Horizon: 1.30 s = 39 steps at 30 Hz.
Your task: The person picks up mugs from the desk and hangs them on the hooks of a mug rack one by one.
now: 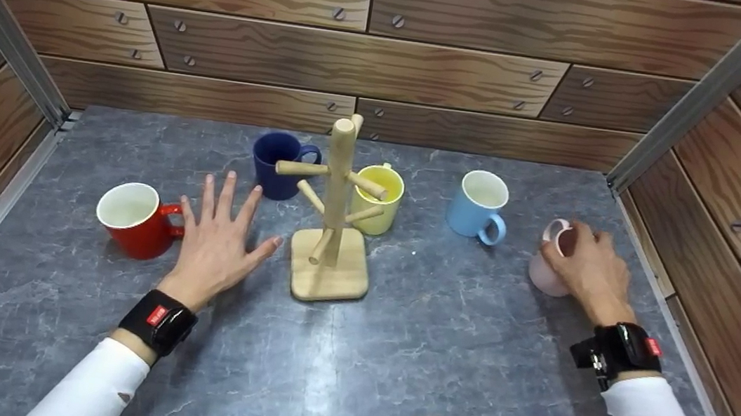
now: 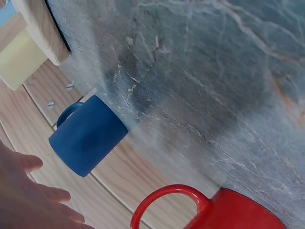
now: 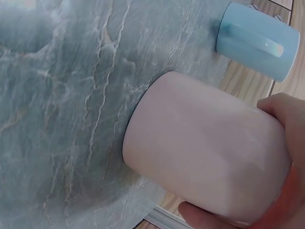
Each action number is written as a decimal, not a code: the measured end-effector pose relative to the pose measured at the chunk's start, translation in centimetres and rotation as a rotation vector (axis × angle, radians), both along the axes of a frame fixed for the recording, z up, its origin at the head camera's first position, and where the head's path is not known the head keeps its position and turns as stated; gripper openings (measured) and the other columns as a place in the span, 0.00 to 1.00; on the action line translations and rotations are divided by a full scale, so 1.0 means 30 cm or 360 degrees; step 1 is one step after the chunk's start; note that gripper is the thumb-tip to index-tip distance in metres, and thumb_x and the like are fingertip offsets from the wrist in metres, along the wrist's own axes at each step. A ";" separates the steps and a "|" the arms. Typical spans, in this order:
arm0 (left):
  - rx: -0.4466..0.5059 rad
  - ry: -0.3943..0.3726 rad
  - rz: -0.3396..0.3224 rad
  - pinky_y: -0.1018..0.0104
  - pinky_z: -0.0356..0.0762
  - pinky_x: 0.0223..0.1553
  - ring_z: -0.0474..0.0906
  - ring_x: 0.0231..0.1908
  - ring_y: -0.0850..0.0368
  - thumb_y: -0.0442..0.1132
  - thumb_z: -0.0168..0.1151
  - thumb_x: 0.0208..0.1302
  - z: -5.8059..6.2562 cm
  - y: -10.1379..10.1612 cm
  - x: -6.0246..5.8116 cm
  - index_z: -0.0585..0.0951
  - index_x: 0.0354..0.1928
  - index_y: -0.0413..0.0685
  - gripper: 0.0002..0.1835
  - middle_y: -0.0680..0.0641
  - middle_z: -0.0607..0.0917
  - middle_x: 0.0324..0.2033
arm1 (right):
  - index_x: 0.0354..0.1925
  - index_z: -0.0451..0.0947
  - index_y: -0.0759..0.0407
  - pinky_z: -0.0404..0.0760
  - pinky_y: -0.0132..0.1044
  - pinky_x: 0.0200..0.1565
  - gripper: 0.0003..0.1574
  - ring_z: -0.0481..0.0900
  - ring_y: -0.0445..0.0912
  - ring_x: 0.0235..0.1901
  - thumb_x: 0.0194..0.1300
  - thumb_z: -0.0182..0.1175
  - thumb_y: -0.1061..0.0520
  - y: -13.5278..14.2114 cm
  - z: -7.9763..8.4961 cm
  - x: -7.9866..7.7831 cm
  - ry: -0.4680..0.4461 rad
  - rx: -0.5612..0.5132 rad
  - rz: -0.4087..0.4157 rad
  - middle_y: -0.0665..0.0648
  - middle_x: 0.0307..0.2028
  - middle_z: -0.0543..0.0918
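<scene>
At the right side of the table my right hand (image 1: 592, 274) grips a pale pink mug (image 1: 546, 277) near its rim, thumb on one side and fingers on the other. The mug (image 3: 205, 148) is upright, its base at the tabletop in the right wrist view. My left hand (image 1: 213, 252) is spread flat with straight fingers, holding nothing. It lies between a red mug (image 1: 142, 236) and a wooden mug tree (image 1: 337, 190); the red mug's handle points toward it. A dark blue mug (image 1: 280, 184) stands just beyond its fingertips.
Behind the mug tree stands a yellow mug (image 1: 376, 221), partly hidden by the pegs. A light blue mug (image 1: 472, 213) stands between the tree and the pink mug. Wood-patterned panels (image 1: 256, 49) wall the grey marbled table (image 1: 437, 357) at the back and sides.
</scene>
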<state>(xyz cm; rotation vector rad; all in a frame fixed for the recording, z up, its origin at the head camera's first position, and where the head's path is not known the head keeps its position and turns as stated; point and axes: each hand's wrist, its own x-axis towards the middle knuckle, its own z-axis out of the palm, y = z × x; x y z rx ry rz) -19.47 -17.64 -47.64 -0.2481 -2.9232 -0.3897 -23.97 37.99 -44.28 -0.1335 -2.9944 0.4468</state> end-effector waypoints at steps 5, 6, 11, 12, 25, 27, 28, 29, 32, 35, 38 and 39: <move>0.0011 0.0031 -0.0003 0.21 0.32 0.70 0.33 0.78 0.27 0.73 0.52 0.68 0.001 0.004 0.006 0.57 0.82 0.53 0.49 0.33 0.45 0.81 | 0.67 0.64 0.68 0.75 0.73 0.39 0.46 0.76 0.81 0.42 0.70 0.61 0.36 0.000 -0.001 0.006 0.0053 0.0009 0.0019 0.79 0.51 0.69; 0.0020 0.0038 -0.0005 0.21 0.32 0.70 0.33 0.78 0.28 0.73 0.52 0.68 0.001 0.005 0.007 0.58 0.82 0.53 0.49 0.33 0.45 0.81 | 0.66 0.64 0.68 0.75 0.73 0.38 0.45 0.76 0.81 0.42 0.69 0.61 0.36 -0.001 -0.001 0.009 0.0063 0.0009 0.0021 0.79 0.50 0.69; 0.0058 0.0047 -0.0006 0.22 0.31 0.70 0.32 0.78 0.28 0.73 0.53 0.68 0.007 0.003 0.013 0.58 0.82 0.53 0.49 0.33 0.44 0.81 | 0.65 0.65 0.67 0.74 0.72 0.36 0.45 0.76 0.81 0.40 0.68 0.63 0.36 -0.016 0.013 0.034 0.0121 0.0011 0.0017 0.78 0.50 0.69; 0.0060 0.0046 -0.0005 0.22 0.32 0.70 0.32 0.78 0.28 0.73 0.53 0.68 0.008 0.003 0.014 0.58 0.82 0.53 0.49 0.33 0.43 0.81 | 0.65 0.65 0.66 0.74 0.72 0.36 0.45 0.76 0.81 0.40 0.68 0.63 0.36 -0.021 0.019 0.041 0.0137 0.0009 0.0015 0.77 0.50 0.69; 0.0028 0.0007 -0.0058 0.22 0.37 0.70 0.31 0.78 0.28 0.73 0.55 0.67 0.005 0.015 0.027 0.55 0.83 0.52 0.51 0.33 0.42 0.81 | 0.68 0.70 0.60 0.73 0.71 0.44 0.41 0.76 0.75 0.48 0.68 0.64 0.38 -0.121 0.079 0.135 0.0342 -0.0219 0.0121 0.73 0.55 0.73; 0.0016 0.0001 -0.0080 0.22 0.38 0.71 0.32 0.78 0.28 0.73 0.55 0.67 0.005 0.020 0.034 0.54 0.83 0.52 0.52 0.32 0.43 0.81 | 0.67 0.71 0.60 0.73 0.70 0.48 0.39 0.76 0.73 0.51 0.67 0.66 0.40 -0.142 0.081 0.142 0.0360 -0.0293 0.0158 0.73 0.56 0.74; 0.0007 0.0005 -0.0091 0.22 0.39 0.71 0.33 0.78 0.27 0.73 0.55 0.67 0.005 0.022 0.037 0.54 0.83 0.51 0.52 0.32 0.44 0.81 | 0.67 0.71 0.61 0.72 0.69 0.50 0.38 0.76 0.72 0.52 0.67 0.66 0.42 -0.152 0.083 0.145 0.0363 -0.0338 0.0182 0.73 0.56 0.75; -0.0002 0.0004 -0.0101 0.23 0.40 0.71 0.34 0.78 0.27 0.73 0.55 0.67 0.006 0.025 0.041 0.54 0.83 0.51 0.52 0.32 0.44 0.81 | 0.66 0.71 0.62 0.72 0.69 0.52 0.38 0.75 0.71 0.54 0.67 0.67 0.43 -0.163 0.083 0.146 0.0360 -0.0385 0.0210 0.73 0.57 0.75; -0.0012 0.0007 -0.0143 0.25 0.43 0.72 0.37 0.78 0.27 0.73 0.56 0.67 0.011 0.037 0.052 0.53 0.83 0.50 0.53 0.32 0.46 0.80 | 0.65 0.72 0.64 0.69 0.66 0.58 0.36 0.74 0.68 0.57 0.66 0.68 0.48 -0.195 0.083 0.150 0.0339 -0.0522 0.0286 0.73 0.58 0.75; 0.0016 0.0016 -0.0199 0.28 0.47 0.73 0.40 0.78 0.29 0.73 0.57 0.66 0.017 0.052 0.064 0.54 0.83 0.48 0.54 0.32 0.48 0.80 | 0.65 0.72 0.66 0.66 0.64 0.63 0.36 0.72 0.66 0.61 0.65 0.69 0.50 -0.226 0.082 0.156 0.0291 -0.0663 0.0348 0.72 0.61 0.74; 0.0064 0.0050 -0.0263 0.32 0.51 0.74 0.44 0.78 0.31 0.72 0.59 0.66 0.022 0.067 0.074 0.56 0.82 0.45 0.54 0.33 0.51 0.80 | 0.64 0.71 0.66 0.63 0.62 0.67 0.36 0.71 0.63 0.62 0.63 0.71 0.54 -0.261 0.078 0.164 0.0225 -0.0815 0.0396 0.70 0.61 0.75; 0.0081 0.0068 -0.0285 0.34 0.52 0.74 0.46 0.78 0.32 0.71 0.59 0.66 0.022 0.071 0.078 0.57 0.81 0.44 0.53 0.33 0.52 0.80 | 0.64 0.71 0.65 0.62 0.61 0.68 0.36 0.71 0.61 0.62 0.63 0.71 0.55 -0.274 0.075 0.166 0.0198 -0.0870 0.0411 0.70 0.61 0.75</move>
